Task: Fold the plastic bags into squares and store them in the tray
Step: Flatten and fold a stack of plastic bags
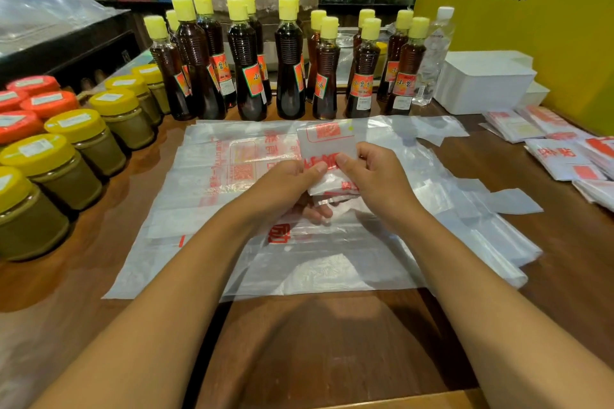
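Note:
A folded plastic bag (327,143), white with red print, is held upright above the table's middle. My left hand (287,184) pinches its lower left edge and my right hand (378,176) pinches its lower right part, thumbs on the front. Under them a stack of flat, unfolded plastic bags (206,196) is spread over the wooden table. A white tray (481,83) stands at the back right against the yellow wall. Several folded bags (561,159) lie on the table at the right, outside the tray.
A row of dark sauce bottles with yellow caps (289,66) stands behind the bags. Jars with yellow and orange lids (79,143) fill the left side. A clear water bottle (435,53) is next to the tray. A yellow board (531,10) walls the right.

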Demonstrator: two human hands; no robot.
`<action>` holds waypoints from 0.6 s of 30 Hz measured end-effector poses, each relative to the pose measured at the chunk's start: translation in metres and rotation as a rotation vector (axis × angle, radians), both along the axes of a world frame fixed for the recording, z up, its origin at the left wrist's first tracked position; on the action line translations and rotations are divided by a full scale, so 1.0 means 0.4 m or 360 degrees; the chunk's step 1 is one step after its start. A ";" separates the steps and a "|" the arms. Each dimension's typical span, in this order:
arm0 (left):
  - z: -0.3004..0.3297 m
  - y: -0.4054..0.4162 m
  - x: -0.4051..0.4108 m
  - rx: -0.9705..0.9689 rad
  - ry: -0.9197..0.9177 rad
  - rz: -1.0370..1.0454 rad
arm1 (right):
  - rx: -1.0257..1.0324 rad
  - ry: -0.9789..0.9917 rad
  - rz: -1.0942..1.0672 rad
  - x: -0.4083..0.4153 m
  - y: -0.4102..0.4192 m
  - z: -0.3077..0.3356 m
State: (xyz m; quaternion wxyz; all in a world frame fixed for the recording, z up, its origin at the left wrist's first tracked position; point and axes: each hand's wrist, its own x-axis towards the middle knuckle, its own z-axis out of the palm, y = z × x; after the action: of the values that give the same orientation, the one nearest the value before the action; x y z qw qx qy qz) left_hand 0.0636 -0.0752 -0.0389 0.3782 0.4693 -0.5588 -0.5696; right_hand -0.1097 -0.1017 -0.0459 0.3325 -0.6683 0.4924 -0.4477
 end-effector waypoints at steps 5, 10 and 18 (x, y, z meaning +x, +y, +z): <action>0.000 -0.004 0.000 -0.0099 -0.0146 -0.0050 | -0.0046 0.0142 0.0068 -0.009 -0.006 0.006; -0.006 0.002 -0.001 -0.0061 -0.0337 -0.0021 | -0.0052 0.0405 0.0076 -0.002 -0.012 -0.011; -0.018 -0.021 0.001 -0.0780 -0.1347 0.0538 | 0.0030 0.0898 -0.0111 -0.003 0.001 -0.036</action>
State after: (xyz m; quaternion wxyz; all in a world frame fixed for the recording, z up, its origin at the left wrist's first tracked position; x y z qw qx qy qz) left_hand 0.0638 -0.0836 -0.0459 0.3046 0.6400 -0.6963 -0.1131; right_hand -0.1109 -0.1013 -0.0604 0.1729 -0.7461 0.5922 -0.2506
